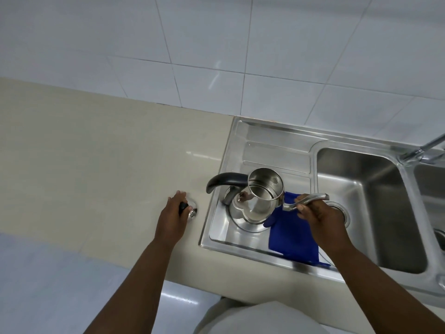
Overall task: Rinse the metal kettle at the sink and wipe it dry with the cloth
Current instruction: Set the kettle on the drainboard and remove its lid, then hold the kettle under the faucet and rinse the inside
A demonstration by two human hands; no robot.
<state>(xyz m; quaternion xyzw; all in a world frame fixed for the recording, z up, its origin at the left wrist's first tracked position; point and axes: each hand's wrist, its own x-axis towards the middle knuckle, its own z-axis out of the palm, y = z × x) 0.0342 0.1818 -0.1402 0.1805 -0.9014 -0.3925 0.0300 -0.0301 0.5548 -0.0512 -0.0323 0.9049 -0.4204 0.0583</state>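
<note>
The metal kettle [255, 208] stands on the sink's drainboard [272, 150], its top open and its black handle [224, 180] arching to the left. My right hand [317, 218] grips the kettle's curved spout [313, 198]. A blue cloth [291, 237] lies flat on the drainboard, beside the kettle and under my right wrist. Over on the countertop, my left hand [172, 215] holds the kettle lid [192, 211] by its black knob, with the lid resting on the surface.
The beige countertop [96, 153] stretches left of the sink. A steel basin [366, 189] with a drain lies right of the drainboard, a second basin at the far right edge. The faucet [423, 148] stands at the back right. White wall tiles rise behind.
</note>
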